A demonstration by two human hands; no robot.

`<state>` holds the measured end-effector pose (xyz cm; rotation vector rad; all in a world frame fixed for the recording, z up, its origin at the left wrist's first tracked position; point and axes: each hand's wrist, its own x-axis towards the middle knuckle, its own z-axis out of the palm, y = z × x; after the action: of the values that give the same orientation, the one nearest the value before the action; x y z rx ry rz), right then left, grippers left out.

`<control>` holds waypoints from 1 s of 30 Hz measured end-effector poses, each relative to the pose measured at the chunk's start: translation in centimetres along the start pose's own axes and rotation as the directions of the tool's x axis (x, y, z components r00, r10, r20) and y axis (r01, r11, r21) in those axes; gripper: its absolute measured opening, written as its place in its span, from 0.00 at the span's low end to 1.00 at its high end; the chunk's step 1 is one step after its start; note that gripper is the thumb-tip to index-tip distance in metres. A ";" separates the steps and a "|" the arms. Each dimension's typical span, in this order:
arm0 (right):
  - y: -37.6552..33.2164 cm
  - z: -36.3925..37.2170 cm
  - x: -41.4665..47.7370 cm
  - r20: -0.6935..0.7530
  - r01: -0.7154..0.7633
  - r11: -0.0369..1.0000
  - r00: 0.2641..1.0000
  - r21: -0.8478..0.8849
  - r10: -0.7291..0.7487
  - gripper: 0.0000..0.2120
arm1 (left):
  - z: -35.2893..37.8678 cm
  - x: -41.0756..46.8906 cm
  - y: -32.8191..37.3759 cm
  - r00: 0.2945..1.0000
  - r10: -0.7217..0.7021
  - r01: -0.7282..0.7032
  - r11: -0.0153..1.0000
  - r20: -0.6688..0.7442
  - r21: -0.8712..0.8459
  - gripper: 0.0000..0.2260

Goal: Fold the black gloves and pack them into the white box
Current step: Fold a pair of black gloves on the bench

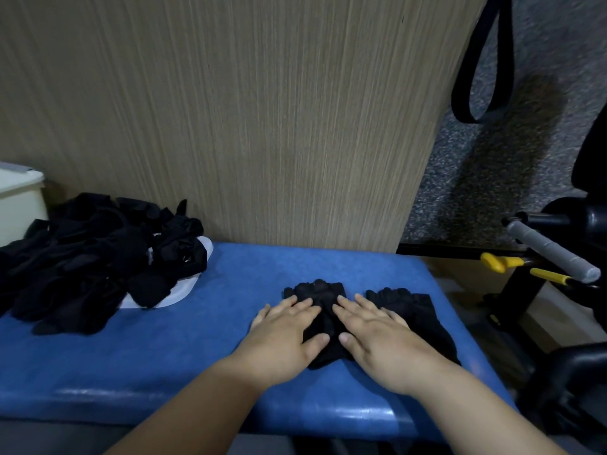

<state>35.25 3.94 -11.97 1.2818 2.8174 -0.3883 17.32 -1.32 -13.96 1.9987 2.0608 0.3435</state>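
Note:
A black glove (320,292) lies flat on the blue padded bench (164,349), fingers pointing away from me. My left hand (289,330) and my right hand (371,330) both press flat on it with straight fingers. A second black glove (414,307) lies just to the right, partly under my right hand. A heap of black gloves (92,257) sits at the bench's left end. The corner of a white box (19,198) shows at the far left edge.
A white flat object (184,287) lies under the heap. A wood-grain panel (246,110) rises behind the bench. To the right stand a black metal frame with a grey handle (551,251), yellow clips (499,261) and a hanging black strap (476,67).

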 end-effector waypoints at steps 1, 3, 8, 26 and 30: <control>0.0 0.1 0.0 0.012 0.005 1.000 1.000 -0.015 -0.005 0.25 | 0.0 0.0 0.0 1.000 -0.004 0.004 1.000 0.009 0.013 0.26; 0.0 0.2 0.0 0.041 0.007 0.999 0.999 -0.047 -0.005 0.25 | 0.0 -0.1 -0.2 1.000 -0.011 0.010 0.999 0.019 0.035 0.25; 0.0 0.2 0.0 0.078 0.001 0.998 0.997 -0.062 0.004 0.26 | -0.1 -0.2 -0.4 1.000 0.001 -0.002 0.999 0.029 0.037 0.26; 10.0 -5.8 -3.9 0.004 -0.613 0.721 0.763 0.323 0.647 0.22 | 0.2 -0.8 1.1 0.975 0.176 -0.175 0.984 0.134 -0.021 0.20; 9.5 -4.8 -3.7 0.107 -0.613 0.666 0.764 0.426 0.636 0.21 | 0.2 -0.8 1.3 0.976 0.174 -0.173 0.985 0.130 -0.023 0.20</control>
<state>45.20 8.34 -8.87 2.2566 2.1458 -0.9866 18.66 -2.07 -13.66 2.1389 1.8076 0.2471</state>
